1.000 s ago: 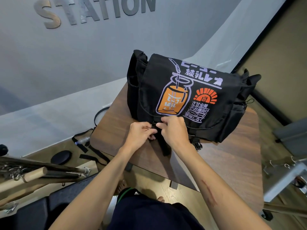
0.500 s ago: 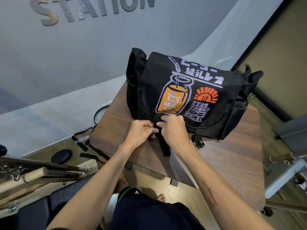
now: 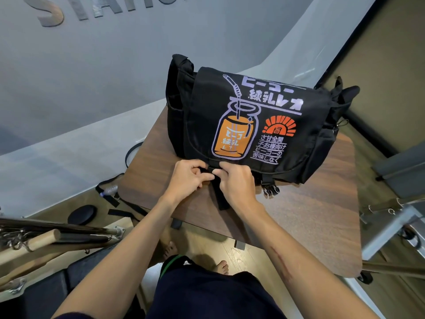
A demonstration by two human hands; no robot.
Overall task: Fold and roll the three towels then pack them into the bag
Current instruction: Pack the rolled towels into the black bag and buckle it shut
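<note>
A black messenger bag point(image 3: 285, 125) with an orange jar print stands on the wooden table point(image 3: 310, 217), its flap down over the front. My left hand point(image 3: 186, 178) and my right hand point(image 3: 236, 183) meet at the flap's lower left edge, and each pinches part of the black buckle and strap there. A loose strap end point(image 3: 222, 199) hangs below my hands. A second buckle point(image 3: 271, 189) dangles unfastened at the flap's right. No towels are visible.
The bag's shoulder strap point(image 3: 128, 155) trails off the table's left edge to the floor. A black disc point(image 3: 81, 214) lies on the floor at the left. Wooden and metal bars point(image 3: 46, 236) fill the lower left, and a metal frame point(image 3: 391, 222) stands at the right.
Both hands stayed at the left buckle with the fingertips pressed closer together. The bag and table did not move; only the view shifted slightly.
</note>
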